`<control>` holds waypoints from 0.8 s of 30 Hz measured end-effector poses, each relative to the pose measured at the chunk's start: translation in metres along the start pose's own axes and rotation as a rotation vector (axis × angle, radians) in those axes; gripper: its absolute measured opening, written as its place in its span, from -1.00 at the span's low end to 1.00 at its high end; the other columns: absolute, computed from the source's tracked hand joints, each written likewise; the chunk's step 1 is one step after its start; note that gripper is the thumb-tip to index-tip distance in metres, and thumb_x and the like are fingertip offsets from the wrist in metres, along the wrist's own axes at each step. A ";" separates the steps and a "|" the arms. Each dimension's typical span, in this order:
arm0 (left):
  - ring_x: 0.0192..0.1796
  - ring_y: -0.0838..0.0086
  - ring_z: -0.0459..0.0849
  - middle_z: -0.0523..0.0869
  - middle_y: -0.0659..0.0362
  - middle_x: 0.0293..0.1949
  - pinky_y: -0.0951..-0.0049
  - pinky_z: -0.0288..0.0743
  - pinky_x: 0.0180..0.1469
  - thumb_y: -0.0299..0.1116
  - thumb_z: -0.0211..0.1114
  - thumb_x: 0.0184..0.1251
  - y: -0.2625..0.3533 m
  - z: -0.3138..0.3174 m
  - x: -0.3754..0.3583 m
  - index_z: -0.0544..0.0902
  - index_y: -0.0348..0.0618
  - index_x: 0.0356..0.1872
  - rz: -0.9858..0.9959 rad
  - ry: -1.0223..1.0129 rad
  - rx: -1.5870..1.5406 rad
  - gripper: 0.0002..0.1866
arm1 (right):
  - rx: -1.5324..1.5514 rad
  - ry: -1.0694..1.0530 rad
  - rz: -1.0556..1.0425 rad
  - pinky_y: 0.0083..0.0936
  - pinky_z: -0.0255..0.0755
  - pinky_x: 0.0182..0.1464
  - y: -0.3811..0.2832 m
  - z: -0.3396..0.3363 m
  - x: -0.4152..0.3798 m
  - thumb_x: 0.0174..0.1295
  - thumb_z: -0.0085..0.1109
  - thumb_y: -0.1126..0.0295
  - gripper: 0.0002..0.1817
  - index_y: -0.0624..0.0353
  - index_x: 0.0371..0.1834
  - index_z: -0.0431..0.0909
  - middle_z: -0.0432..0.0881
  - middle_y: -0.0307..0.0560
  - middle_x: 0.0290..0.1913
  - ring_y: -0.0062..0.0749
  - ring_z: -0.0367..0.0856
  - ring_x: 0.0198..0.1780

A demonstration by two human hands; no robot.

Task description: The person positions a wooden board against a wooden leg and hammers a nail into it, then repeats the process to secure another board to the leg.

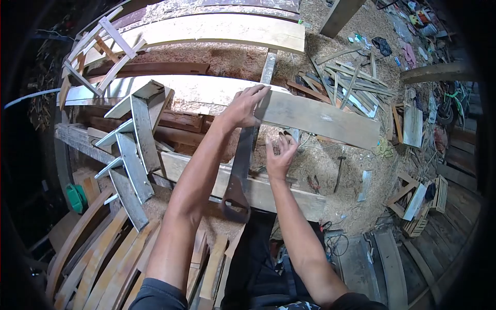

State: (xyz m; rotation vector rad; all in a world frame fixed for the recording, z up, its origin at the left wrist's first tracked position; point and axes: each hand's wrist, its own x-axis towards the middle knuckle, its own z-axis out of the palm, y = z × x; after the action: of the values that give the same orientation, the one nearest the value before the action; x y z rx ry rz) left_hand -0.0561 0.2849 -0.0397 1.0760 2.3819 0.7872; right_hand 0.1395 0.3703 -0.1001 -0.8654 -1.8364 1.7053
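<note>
A wide grey-brown board (320, 116) reaches out to the right over the work area. My left hand (244, 107) grips its near left end, fingers over the top edge and thumb at the lower side. My right hand (281, 153) is just below the board with thumb and fingers apart and half curled, and I see nothing held in it. A handsaw (244, 160) stands between my forearms, its dark blade running up toward my left hand. Its handle (236, 201) is down near my body, with neither hand on it.
Long pale planks (206, 26) lie across the back. A stepped wooden frame (137, 124) stands at left, above several curved wood pieces (103, 253). Scrap strips (356, 85) are piled at right. Red-handled pliers (313, 183) and a hammer (339, 173) lie on the sawdust-covered ground.
</note>
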 end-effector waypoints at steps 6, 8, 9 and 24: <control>0.53 -0.03 0.27 0.27 -0.09 0.52 -0.14 0.09 0.54 -0.19 0.67 -0.28 0.001 0.002 0.000 0.16 -0.04 0.59 -0.029 -0.043 0.053 0.25 | -0.201 -0.188 0.065 -0.41 0.54 -0.03 -0.011 -0.051 -0.007 0.25 0.42 0.43 -0.55 0.26 0.13 0.42 0.54 0.02 0.06 -0.34 0.59 -0.06; 0.56 -0.02 0.21 0.24 -0.08 0.54 -0.22 0.03 0.55 -0.10 0.69 -0.27 0.010 0.003 0.001 0.14 -0.03 0.60 -0.054 -0.045 0.082 0.28 | -0.182 -0.146 0.001 -0.45 0.54 -0.07 -0.024 -0.080 -0.005 0.27 0.38 0.46 -0.66 0.24 0.04 0.50 0.58 -0.01 0.00 -0.38 0.60 -0.13; 0.62 0.01 0.09 0.17 -0.05 0.57 -0.29 -0.10 0.57 0.11 0.65 -0.20 0.014 0.005 0.000 0.12 -0.04 0.60 -0.053 -0.046 0.126 0.29 | -0.192 -0.140 -0.025 -0.46 0.53 -0.08 -0.031 -0.101 0.000 0.27 0.37 0.47 -0.70 0.24 0.01 0.52 0.59 -0.02 -0.02 -0.38 0.60 -0.14; 0.62 0.04 0.11 0.29 -0.06 0.51 -0.24 -0.21 0.62 0.09 0.50 0.12 0.237 0.146 0.086 0.28 -0.20 0.49 0.164 0.086 0.098 -0.02 | -0.406 -0.374 -0.182 -0.12 0.22 0.52 -0.007 -0.335 0.184 0.05 0.57 0.31 0.10 0.14 0.62 0.03 0.25 0.22 0.53 0.05 0.27 0.53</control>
State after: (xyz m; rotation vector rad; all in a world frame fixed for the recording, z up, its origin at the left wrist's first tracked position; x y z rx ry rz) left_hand 0.1019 0.5275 -0.0099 1.3155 2.4494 0.7924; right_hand 0.2549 0.7341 -0.0715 -0.5222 -2.4862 1.4771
